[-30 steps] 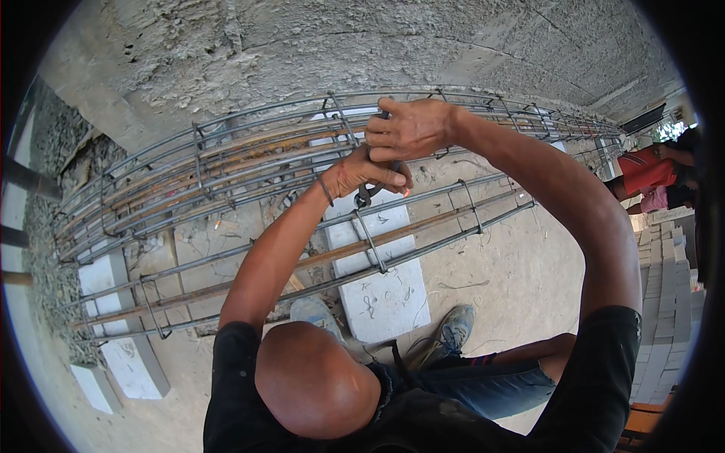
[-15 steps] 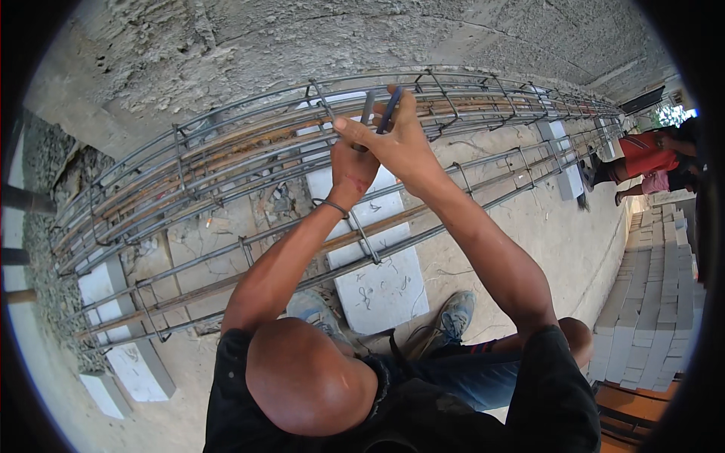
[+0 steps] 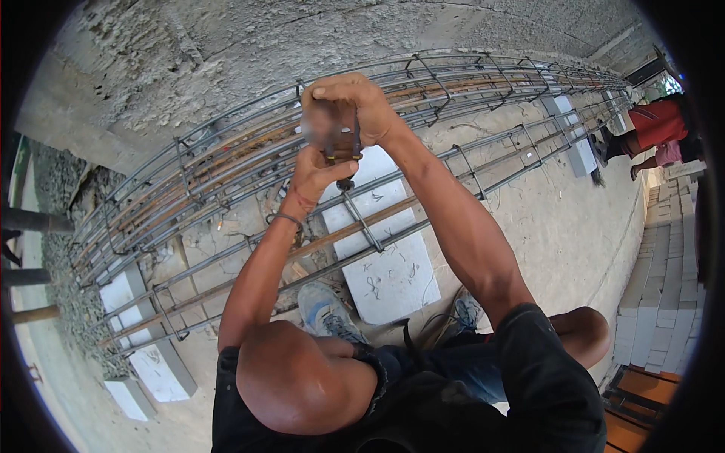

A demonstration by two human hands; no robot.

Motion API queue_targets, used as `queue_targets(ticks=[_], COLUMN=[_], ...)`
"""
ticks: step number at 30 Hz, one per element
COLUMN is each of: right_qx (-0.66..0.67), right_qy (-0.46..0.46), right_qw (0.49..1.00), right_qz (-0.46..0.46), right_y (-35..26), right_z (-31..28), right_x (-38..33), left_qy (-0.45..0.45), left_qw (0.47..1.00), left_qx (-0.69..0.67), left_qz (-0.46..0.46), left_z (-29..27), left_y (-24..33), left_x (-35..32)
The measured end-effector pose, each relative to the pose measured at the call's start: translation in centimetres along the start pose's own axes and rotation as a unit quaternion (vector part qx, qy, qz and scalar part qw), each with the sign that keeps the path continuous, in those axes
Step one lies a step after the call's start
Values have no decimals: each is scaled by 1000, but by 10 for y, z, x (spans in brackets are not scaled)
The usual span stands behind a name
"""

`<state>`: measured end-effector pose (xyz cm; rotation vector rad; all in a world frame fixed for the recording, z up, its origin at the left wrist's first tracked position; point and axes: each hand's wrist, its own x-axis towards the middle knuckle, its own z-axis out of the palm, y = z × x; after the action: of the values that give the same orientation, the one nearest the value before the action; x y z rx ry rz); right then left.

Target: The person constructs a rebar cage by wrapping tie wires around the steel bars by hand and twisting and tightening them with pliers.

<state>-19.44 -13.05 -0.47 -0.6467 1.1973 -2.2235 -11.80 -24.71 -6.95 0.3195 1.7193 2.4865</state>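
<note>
My right hand (image 3: 364,109) is curled around the handles of a pair of pincers (image 3: 356,140), above a rebar cage (image 3: 362,219). The pincers' dark jaws point down at a steel crossbar of the cage. My left hand (image 3: 311,172) is closed just below and left of it, its thumb lying across by the jaws. What the left fingers hold is hidden. A blurred patch covers the space between the two hands. The cage's long bars and square ties run from lower left to upper right.
White blocks (image 3: 396,283) lie under the cage, on a concrete floor. A rough concrete wall (image 3: 249,45) rises behind. Stacked pale blocks (image 3: 657,287) stand at right, and people in red shorts (image 3: 655,124) are at the far right. My shoes (image 3: 328,309) are close to the cage.
Both hands have shifted left, and my right hand has turned over the top. The pincers' handles, upright before between the fingers, now sit under the right palm with the jaws low.
</note>
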Motion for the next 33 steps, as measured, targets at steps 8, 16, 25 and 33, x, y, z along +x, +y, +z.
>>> queue_targets(ticks=[8, 16, 25, 33], right_qx=[-104, -503, -146, -41], right_qy=[-31, 491, -79, -226], right_qw=[991, 683, 982, 952], right_qz=[76, -201, 95, 202], right_y=[-11, 37, 2, 2], right_z=[7, 69, 25, 15], right_x=[-1, -2, 19, 34], left_qy=[57, 263, 129, 128], left_qw=[991, 905, 985, 984], left_qx=[-73, -317, 61, -120], left_qz=[-99, -105, 95, 11], left_z=[17, 58, -7, 10], left_y=[-27, -41, -22, -28], left_x=[27, 14, -26, 7])
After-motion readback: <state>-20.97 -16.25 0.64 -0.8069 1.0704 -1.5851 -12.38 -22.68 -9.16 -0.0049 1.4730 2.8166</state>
